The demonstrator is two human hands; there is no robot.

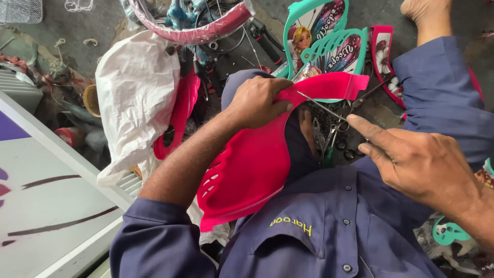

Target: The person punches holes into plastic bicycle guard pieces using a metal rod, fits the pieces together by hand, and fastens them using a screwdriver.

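1. The pink plastic guard (247,170), a curved panel with small slots near its lower end, lies across the person's lap, running from the knee down toward the chest of the blue shirt (329,226).
2. The left hand (257,103) is closed on the guard's upper edge, thumb under and fingers curled over the rim, the forearm stretched along the panel.
3. The right hand (417,159) hovers to the right of the guard, loosely open, index finger pointing toward a thin metal rod (321,107); whether the fingertip touches the rod cannot be told.
4. The rod slants from the guard's top strip down to the right, over a heap of small tools and dark rings (334,139) on the floor between the legs.
5. No container is clearly shown holding anything; a white plastic bag (136,98) drapes over another pink part (180,118) on the left, its contents hidden.
6. Above the guard stand teal-framed decorated panels (319,38), just beyond the knee.
7. A pink-wrapped wheel rim (195,31) and black cables lie at the top.
8. A white board (51,195) with dark strokes fills the lower left, its edge close to the left sleeve.
9. Room is tight: parts crowd the guard on the left and top, and the only open gap is the narrow one between the 2 hands.
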